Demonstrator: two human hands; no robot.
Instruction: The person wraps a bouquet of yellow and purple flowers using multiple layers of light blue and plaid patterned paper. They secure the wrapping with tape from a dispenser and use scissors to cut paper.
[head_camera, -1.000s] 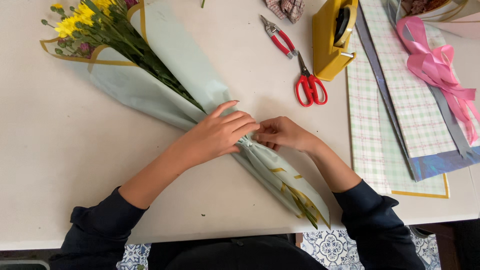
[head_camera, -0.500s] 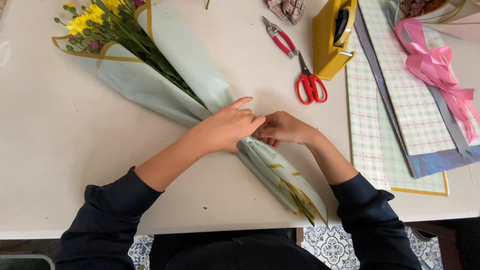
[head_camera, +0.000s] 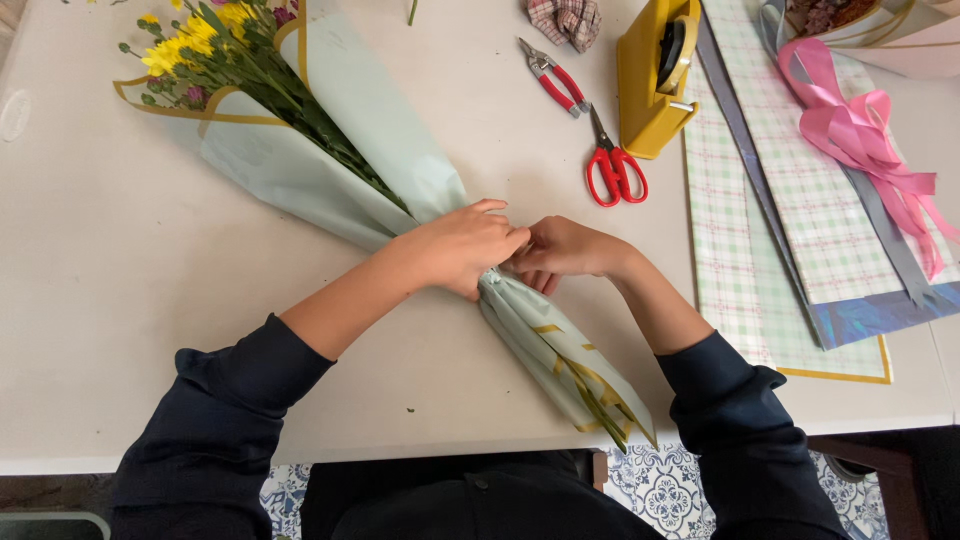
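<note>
The bouquet (head_camera: 400, 210) lies slantwise mid-table, blooms toward ten o'clock, and has slid slightly toward the person since a moment ago. The left hand (head_camera: 465, 245) stays clamped on its waist; the right hand (head_camera: 560, 250) pinches there too, perhaps tying something. Scissors (head_camera: 612, 165) sit at one o'clock.

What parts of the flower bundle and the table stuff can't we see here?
All in the head view:
- Narrow middle of the bouquet: covered by the left hand and right hand, so any tie there is hidden.
- Flower heads: cut off by the top edge.
- Second wrapped bunch at top right: cut off by the edge.
- Stem ends: past the table edge, veiled by the wrap.
</note>
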